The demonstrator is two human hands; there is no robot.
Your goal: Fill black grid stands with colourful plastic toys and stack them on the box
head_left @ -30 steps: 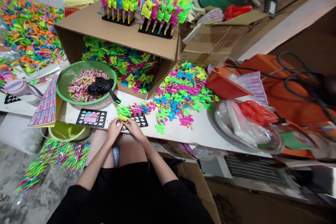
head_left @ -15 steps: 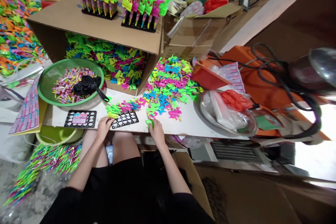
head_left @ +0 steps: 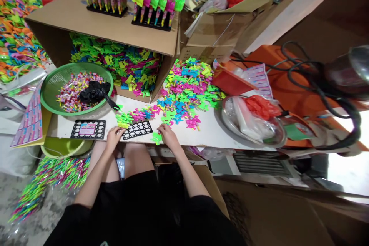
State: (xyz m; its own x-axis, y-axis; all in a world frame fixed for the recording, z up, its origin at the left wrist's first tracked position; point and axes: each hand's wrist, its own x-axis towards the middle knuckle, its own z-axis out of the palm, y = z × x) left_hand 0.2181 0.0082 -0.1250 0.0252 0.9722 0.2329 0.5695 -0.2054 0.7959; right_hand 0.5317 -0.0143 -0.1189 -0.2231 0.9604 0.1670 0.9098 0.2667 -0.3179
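My left hand (head_left: 114, 138) is closed at the left end of a black plastic rack (head_left: 137, 130) with rows of holes, its fingertips pinching that edge. Several small toys (head_left: 144, 114) in yellow-green, pink and blue stand or lean in a row along the rack's far side. To the right of the rack, my right hand (head_left: 168, 137) pinches a bright green plastic toy (head_left: 157, 138) just above the white table (head_left: 201, 134). The toy's far end is partly hidden by the fingers. A heap of similar toys (head_left: 187, 80) lies beyond my right hand.
Left of my hands lies another black rack with a pink label (head_left: 88, 129), below a green basket (head_left: 49, 96) of small candy tubes. A cardboard box (head_left: 100, 27) full of toys carries two filled racks. A metal bowl (head_left: 226, 125) with plastic bags stands at right.
My right hand has moved left towards the rack, and the green toy in it has turned so that it hangs towards the table's front edge. My left hand stays at the rack's edge.
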